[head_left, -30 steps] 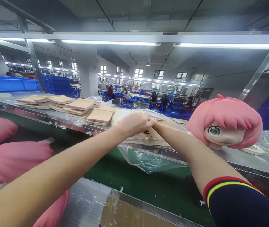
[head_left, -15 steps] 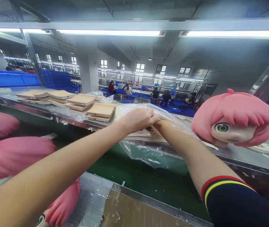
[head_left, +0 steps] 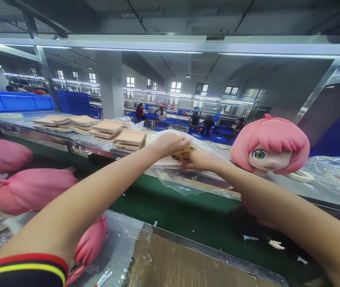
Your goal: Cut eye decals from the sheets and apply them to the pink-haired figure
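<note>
Clear plastic bag (head_left: 184, 187) taken as landmark. It is spread on the raised surface (head_left: 313, 191), its loose edge draped over the near rim, above the green belt (head_left: 164, 207).

At the bag, a yellowish eye-printed piece (head_left: 184, 152) is set on a slant between the two hands, print toward the camera, perhaps so that it can be seen. Whether it is under or over the film cannot be told. Its upper edge is overlapped by the left hand (head_left: 170, 143), knuckles up; its lower edge is met by the bent fingers of the right hand (head_left: 198, 160), probably so that both edges are steadied. How firm either grip is cannot be told; fingertips are mostly hidden.

Left of the bag, tan curved pieces (head_left: 129, 137) are stacked, likely because their matching curves sit close. Right of the bag, a pink-haired head (head_left: 270, 139) is stood upright, apparently for stability. Below and left of the bag, pink-haired forms (head_left: 35, 189) are laid hair side up.
</note>
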Demonstrator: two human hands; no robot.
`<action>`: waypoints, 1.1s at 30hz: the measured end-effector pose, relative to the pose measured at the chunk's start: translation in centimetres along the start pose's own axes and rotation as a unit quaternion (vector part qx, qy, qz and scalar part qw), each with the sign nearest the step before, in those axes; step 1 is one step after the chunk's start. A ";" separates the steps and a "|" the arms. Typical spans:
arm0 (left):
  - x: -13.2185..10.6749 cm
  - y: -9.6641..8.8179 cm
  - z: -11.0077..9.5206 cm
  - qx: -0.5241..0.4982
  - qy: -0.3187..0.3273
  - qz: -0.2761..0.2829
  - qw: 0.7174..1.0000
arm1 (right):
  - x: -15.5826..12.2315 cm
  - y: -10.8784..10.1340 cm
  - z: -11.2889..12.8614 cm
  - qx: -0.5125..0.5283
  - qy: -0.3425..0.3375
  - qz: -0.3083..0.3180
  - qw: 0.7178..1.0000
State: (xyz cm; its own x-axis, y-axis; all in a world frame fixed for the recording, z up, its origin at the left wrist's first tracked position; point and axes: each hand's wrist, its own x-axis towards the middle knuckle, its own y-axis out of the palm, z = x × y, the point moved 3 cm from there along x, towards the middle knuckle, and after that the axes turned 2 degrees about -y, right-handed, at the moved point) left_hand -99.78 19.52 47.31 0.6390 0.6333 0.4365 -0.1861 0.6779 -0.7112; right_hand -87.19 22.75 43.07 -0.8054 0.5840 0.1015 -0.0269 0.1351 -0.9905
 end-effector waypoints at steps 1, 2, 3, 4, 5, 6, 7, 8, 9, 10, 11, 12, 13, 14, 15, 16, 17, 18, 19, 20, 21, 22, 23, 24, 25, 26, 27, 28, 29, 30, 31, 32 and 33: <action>-0.1 0.0 0.0 -0.002 -0.003 0.003 1.000 | -0.2 -0.2 -0.3 0.003 -0.003 0.009 1.000; -0.1 0.0 0.1 -0.004 -0.005 0.006 1.000 | -0.4 -0.5 -0.5 0.004 -0.004 0.015 1.000; -0.1 0.0 0.1 -0.005 -0.008 0.009 1.000 | -0.4 -0.7 -0.7 0.003 -0.001 0.015 1.000; -0.1 0.0 0.2 -0.006 -0.011 0.012 1.000 | -0.5 -1.0 -0.7 -0.004 0.006 0.011 1.000; 0.0 0.0 0.2 -0.007 -0.016 0.016 1.000 | -0.5 -1.3 -0.6 -0.014 0.016 0.004 1.000; 0.2 -0.1 0.3 -0.008 -0.021 0.019 1.000 | -0.5 -1.6 -0.4 -0.028 0.027 -0.006 0.999; 0.3 -0.1 0.3 -0.009 -0.027 0.023 0.999 | -0.7 -1.8 0.0 -0.044 0.039 -0.017 0.998; 0.5 -0.1 0.4 -0.010 -0.033 0.026 0.999 | -0.9 -2.0 0.5 -0.064 0.049 -0.028 0.996; 0.7 -0.2 0.4 -0.010 -0.039 0.030 0.999 | -1.2 -2.0 1.2 -0.084 0.055 -0.037 0.994; 0.9 -0.3 0.5 -0.010 -0.044 0.034 0.998 | -1.5 -2.0 1.9 -0.104 0.057 -0.043 0.992; 1.0 -0.3 0.5 -0.011 -0.049 0.039 0.998 | -2.0 -1.8 2.8 -0.124 0.054 -0.044 0.990; 1.0 -0.4 0.6 -0.011 -0.053 0.045 0.998 | -2.6 -1.6 3.7 -0.142 0.048 -0.044 0.988; 1.0 -0.5 0.6 -0.012 -0.057 0.051 0.997 | -3.2 -1.5 4.6 -0.159 0.040 -0.043 0.985; 1.0 -0.5 0.6 -0.013 -0.059 0.059 0.996 | -3.8 -1.3 5.5 -0.175 0.030 -0.045 0.983; 0.9 -0.6 0.6 -0.014 -0.060 0.067 0.996 | -4.5 -1.2 6.4 -0.189 0.018 -0.049 0.981; 0.8 -0.6 0.6 -0.016 -0.061 0.075 0.995 | -5.3 -1.2 7.2 -0.201 0.005 -0.055 0.978; 0.7 -0.6 0.5 -0.018 -0.061 0.083 0.995 | -6.1 -1.2 8.0 -0.212 -0.009 -0.061 0.975; 0.6 -0.6 0.5 -0.021 -0.060 0.091 0.994 | -6.9 -1.2 8.7 -0.222 -0.024 -0.069 0.972; 0.6 -0.4 0.4 -0.025 -0.058 0.099 0.993 | -7.8 -1.2 9.4 -0.230 -0.037 -0.080 0.969; 0.5 -0.2 0.3 -0.028 -0.056 0.107 0.992 | -8.8 -1.2 9.9 -0.238 -0.047 -0.092 0.966; 0.6 0.0 0.2 -0.032 -0.054 0.116 0.991 | -9.8 -1.2 10.5 -0.246 -0.054 -0.108 0.962; 0.6 0.4 0.1 -0.035 -0.051 0.125 0.990 | -10.9 -1.3 11.0 -0.254 -0.059 -0.127 0.957; 0.6 0.8 0.0 -0.038 -0.048 0.136 0.989 | -12.1 -1.3 11.5 -0.262 -0.066 -0.147 0.952; 0.7 1.2 0.0 -0.041 -0.045 0.148 0.987 | -13.3 -1.4 11.9 -0.268 -0.075 -0.168 0.946; 0.6 1.7 0.1 -0.043 -0.043 0.159 0.985 | -14.6 -1.5 12.4 -0.274 -0.084 -0.189 0.939; 0.5 2.0 0.2 -0.045 -0.041 0.167 0.984 | -16.1 -1.7 12.9 -0.278 -0.094 -0.216 0.931; 0.3 2.2 0.5 -0.048 -0.039 0.171 0.983 | -17.7 -2.1 13.4 -0.278 -0.106 -0.252 0.921; 0.0 2.1 0.7 -0.051 -0.035 0.167 0.984 | -19.5 -2.5 13.9 -0.274 -0.115 -0.291 0.909; -0.3 1.7 0.8 -0.056 -0.030 0.154 0.986 | -21.5 -2.9 14.5 -0.269 -0.119 -0.329 0.898; -0.4 1.1 0.7 -0.063 -0.021 0.130 0.989 | -23.7 -3.4 15.1 -0.260 -0.118 -0.363 0.887; -0.4 0.1 0.3 -0.073 -0.011 0.095 0.993 | -25.9 -3.8 15.7 -0.249 -0.112 -0.394 0.878; -0.2 -1.2 -0.5 -0.088 0.003 0.048 0.995 | -28.2 -4.1 16.4 -0.236 -0.101 -0.408 0.876; 0.4 -2.8 -1.9 -0.110 0.025 -0.020 0.993 | -30.5 -4.3 17.2 -0.219 -0.078 -0.416 0.879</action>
State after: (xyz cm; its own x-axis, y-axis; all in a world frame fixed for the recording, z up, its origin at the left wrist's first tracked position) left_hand -97.58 17.12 48.39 0.6798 0.5847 0.4427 0.0038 0.6008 -0.7994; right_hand -72.66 -9.42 42.68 -0.6868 0.0251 0.7264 -0.4420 0.7789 -0.4448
